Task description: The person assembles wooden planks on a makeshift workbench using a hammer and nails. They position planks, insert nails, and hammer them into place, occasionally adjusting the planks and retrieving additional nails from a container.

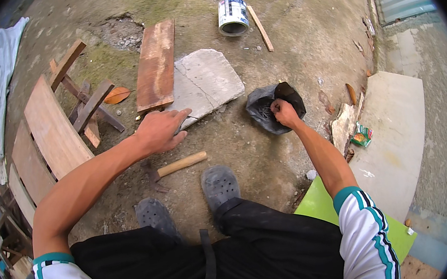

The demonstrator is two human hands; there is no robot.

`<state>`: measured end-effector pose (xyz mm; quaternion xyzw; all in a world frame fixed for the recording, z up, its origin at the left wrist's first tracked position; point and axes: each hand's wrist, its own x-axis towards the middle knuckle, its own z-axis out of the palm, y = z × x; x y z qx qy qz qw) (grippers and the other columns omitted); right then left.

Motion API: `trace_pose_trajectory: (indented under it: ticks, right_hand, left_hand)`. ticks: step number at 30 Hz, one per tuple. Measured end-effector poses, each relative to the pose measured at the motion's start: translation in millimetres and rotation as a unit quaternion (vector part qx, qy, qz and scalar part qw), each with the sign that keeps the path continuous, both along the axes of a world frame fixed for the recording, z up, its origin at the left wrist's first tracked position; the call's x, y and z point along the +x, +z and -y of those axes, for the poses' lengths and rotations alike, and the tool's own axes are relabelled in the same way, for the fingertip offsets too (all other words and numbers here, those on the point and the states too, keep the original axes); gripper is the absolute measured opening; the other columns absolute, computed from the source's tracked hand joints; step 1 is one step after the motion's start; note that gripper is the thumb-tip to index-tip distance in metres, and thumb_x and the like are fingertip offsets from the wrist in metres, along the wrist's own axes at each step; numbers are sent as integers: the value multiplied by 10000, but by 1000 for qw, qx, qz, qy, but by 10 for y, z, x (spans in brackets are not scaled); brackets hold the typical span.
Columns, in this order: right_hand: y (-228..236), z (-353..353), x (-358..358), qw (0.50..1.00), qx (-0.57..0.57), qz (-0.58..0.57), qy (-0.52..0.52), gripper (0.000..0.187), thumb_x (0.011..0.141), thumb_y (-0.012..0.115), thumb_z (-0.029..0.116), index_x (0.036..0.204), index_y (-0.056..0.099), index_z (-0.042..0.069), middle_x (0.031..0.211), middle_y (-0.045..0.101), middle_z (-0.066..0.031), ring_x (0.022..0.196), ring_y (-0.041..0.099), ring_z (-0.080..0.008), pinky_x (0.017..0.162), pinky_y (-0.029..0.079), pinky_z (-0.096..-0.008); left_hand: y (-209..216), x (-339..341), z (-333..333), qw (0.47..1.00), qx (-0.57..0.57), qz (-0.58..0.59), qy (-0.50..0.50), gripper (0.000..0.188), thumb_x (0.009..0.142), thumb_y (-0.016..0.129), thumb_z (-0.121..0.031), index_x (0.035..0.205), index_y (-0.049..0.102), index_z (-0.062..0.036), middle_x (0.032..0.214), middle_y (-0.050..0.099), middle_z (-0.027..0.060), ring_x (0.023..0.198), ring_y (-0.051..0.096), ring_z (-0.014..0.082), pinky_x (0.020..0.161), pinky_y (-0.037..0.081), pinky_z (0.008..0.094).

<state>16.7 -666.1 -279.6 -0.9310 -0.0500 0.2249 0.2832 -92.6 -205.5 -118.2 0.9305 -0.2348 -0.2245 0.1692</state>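
Note:
My left hand (161,130) rests at the near left edge of a pale, cracked concrete slab (206,81), its index finger and thumb stretched apart. A small dark spot shows between them, too unclear to name. My right hand (285,113) reaches into an open black plastic bag (266,118), fingers curled down among what look like thin grey nails. Whether it pinches any of them is hidden. On the slab's left part lies a reddish-brown wooden board (156,65), just beyond my left hand. A hammer (182,164) with a pale wooden handle lies on the ground before my feet.
Pieced-together wooden planks (56,127) and crossed sticks stand at the left, beside an orange leaf (117,95). Farther off are a tipped paint can (233,17) and a thin wood strip (261,28). A pale sheet (396,121) and a green panel (320,201) lie at the right.

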Motion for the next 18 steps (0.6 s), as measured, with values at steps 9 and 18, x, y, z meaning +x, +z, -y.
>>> trace_pose_trajectory:
  ticks: [9, 18]
  right_hand:
    - [74, -99, -49, 1000, -25, 16, -3, 212, 901, 608, 94, 1066, 706, 5, 952, 742, -172, 814, 728, -289, 749, 564, -388]
    - [336, -485, -123, 993, -94, 4, -69, 268, 884, 658, 220, 1074, 762, 63, 1092, 731, -221, 1077, 687, -402, 939, 533, -470]
  left_hand:
    - [-57, -29, -46, 1000, -8, 10, -3, 611, 952, 641, -312, 1478, 433, -80, 1136, 674, 218, 1018, 667, 408, 870, 539, 506]
    - [-45, -84, -101, 1000, 3, 2, 3, 616, 949, 643, -307, 1482, 433, -82, 1120, 676, 221, 990, 670, 409, 863, 539, 505]
